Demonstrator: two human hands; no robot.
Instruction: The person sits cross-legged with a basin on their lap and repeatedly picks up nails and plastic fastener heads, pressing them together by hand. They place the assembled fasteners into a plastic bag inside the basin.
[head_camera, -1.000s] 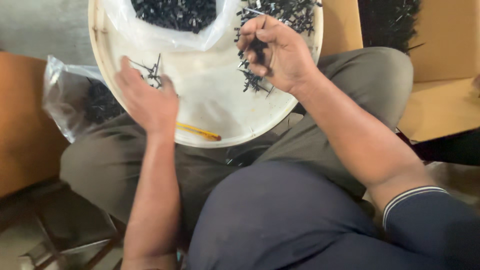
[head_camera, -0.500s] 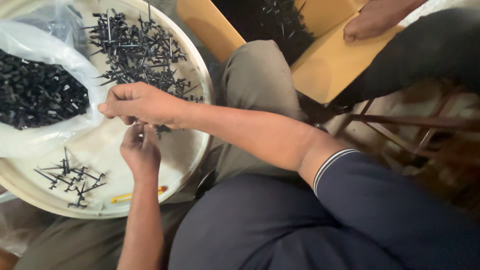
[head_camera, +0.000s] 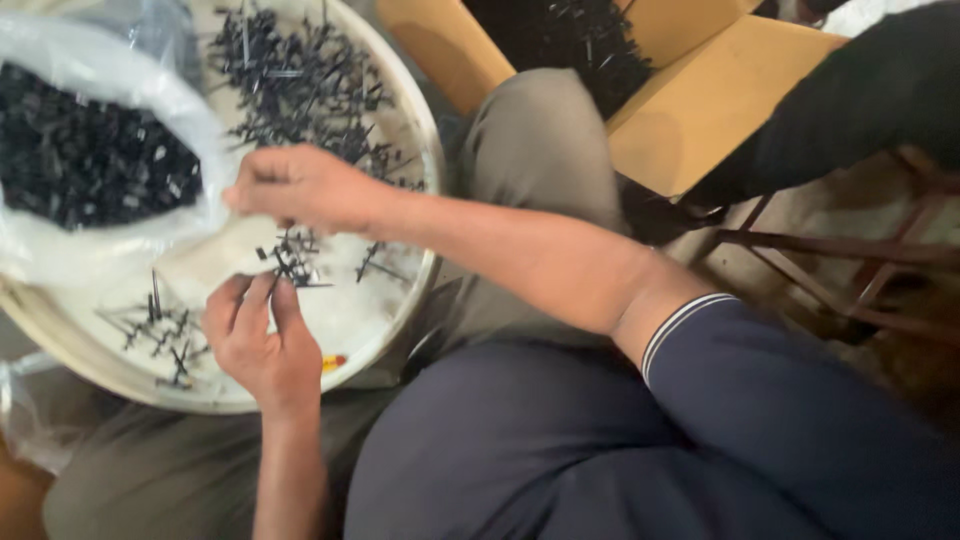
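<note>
Both hands work over a round white tray resting on the person's lap. At about nine o'clock from the middle of the view, the left hand reaches up from the bottom edge, its thumb and first fingers pinched narrow around a small cluster of black plastic parts. Just above it, at about ten o'clock, the right hand comes across from the right, its fingers curled down and closed toward the same cluster; motion blur makes it hard to say whether it grips a part or only touches one.

A loose heap of black parts lies on the tray at twelve o'clock from the hands. At the tray's nine o'clock side, a clear plastic bag sags open, filled with more dark pieces. A few separated parts lie at the tray's seven o'clock rim, just beside the left hand, near a small orange object.

Beyond the knee, at one o'clock, a yellow cardboard box holds more black parts. Another person's dark-clothed limb rests against it at two o'clock.
</note>
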